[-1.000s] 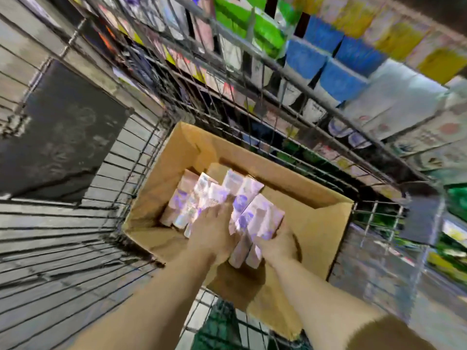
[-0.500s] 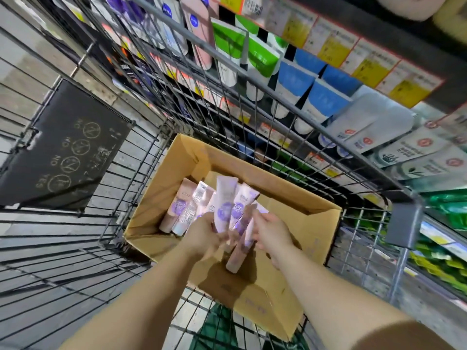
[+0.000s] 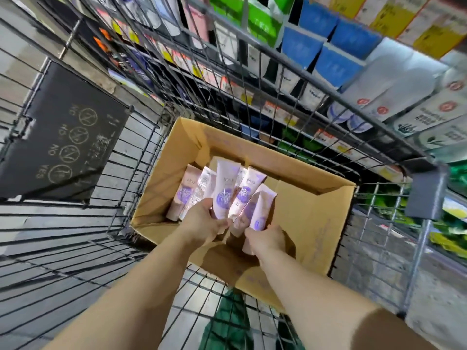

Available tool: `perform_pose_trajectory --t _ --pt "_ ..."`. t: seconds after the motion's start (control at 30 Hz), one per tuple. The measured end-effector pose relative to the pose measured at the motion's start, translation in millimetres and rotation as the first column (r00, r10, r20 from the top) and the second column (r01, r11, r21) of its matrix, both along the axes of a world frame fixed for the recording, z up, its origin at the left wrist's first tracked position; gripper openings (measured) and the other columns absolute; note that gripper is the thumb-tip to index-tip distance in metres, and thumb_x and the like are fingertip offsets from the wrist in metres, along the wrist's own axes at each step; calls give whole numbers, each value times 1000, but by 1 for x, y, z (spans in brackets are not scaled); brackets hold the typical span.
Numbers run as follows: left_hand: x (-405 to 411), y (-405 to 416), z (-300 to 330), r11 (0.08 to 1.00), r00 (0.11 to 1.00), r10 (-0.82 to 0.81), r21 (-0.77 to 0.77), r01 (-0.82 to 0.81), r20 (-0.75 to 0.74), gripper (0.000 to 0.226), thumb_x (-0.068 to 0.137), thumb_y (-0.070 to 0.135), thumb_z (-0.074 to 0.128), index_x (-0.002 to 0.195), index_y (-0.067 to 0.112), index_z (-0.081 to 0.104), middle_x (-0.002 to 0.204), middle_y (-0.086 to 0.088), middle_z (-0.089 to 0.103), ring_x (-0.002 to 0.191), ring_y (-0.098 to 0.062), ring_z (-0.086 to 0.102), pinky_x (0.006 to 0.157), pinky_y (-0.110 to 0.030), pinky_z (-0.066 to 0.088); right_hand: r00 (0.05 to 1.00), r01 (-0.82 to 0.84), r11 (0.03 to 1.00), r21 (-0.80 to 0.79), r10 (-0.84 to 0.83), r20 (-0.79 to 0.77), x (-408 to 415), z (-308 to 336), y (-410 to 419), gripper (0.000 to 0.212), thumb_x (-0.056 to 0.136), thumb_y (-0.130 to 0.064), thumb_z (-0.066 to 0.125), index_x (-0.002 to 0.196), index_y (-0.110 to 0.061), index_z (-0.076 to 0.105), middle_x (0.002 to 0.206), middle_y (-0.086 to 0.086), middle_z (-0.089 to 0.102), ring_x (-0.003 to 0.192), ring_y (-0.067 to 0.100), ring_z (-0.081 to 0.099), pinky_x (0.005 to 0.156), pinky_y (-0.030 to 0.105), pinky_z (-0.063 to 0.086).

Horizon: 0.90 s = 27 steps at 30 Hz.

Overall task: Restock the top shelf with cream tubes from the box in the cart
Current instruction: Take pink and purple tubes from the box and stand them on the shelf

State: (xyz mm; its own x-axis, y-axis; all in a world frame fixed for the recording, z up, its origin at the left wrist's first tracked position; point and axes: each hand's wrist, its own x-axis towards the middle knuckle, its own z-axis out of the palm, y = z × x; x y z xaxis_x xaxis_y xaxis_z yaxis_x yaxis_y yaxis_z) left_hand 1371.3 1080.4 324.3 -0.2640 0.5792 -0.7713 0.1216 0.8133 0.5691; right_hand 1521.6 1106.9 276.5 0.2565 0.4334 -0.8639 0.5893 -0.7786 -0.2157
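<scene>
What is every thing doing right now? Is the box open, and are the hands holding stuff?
Cardboard box: open, flaps up, sitting in the cart.
Cream tubes: bunched together, partly lifted from the box.
Left hand: gripping several tubes.
Right hand: gripping tubes too.
Wire cart: holding the box.
Store shelf: stocked with tubes.
</scene>
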Motion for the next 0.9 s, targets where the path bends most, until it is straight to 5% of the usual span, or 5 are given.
perform_pose_trajectory --t 0.13,0.3,0.47,0.57,0.9 --pt "4 7 34 998 998 -62 7 62 3 29 82 18 75 107 14 62 88 2 67 80 -14 61 63 -24 46 993 -52 996 71 59 -103 12 39 23 35 78 -30 70 106 -10 65 103 9 68 87 28 63 72 31 52" --pt "11 24 102 992 995 -97 85 95 10 34 80 20 78 108 8 64 92 -11 71 79 -26 67 67 -40 58 972 -20 981 195 65 -226 28 122 54 36 81 -31 70 106 -13 51 89 -2 55 81 21 55 54 25 43" --pt "23 44 181 970 987 -162 185 157 14 32 67 32 83 86 11 68 82 -13 72 77 -27 67 82 -49 58 910 -25 952 304 148 -388 44 197 68 66 62 -42 84 115 -14 56 111 10 68 94 24 67 75 35 55" --pt "44 56 232 944 979 -189 289 158 81 16 82 5 73 74 14 63 57 5 65 64 -18 58 70 -35 52 864 -38 914 404 233 -447 67 256 77 30 83 -24 75 104 -8 61 100 9 66 86 22 62 71 31 48" --pt "223 74 369 815 963 -243 563 140 112 16 85 1 68 99 8 64 81 -7 71 63 -13 66 53 -21 55 778 173 690 703 343 -527 253 429 69 60 89 -14 68 136 1 35 117 4 50 107 25 55 96 44 46"
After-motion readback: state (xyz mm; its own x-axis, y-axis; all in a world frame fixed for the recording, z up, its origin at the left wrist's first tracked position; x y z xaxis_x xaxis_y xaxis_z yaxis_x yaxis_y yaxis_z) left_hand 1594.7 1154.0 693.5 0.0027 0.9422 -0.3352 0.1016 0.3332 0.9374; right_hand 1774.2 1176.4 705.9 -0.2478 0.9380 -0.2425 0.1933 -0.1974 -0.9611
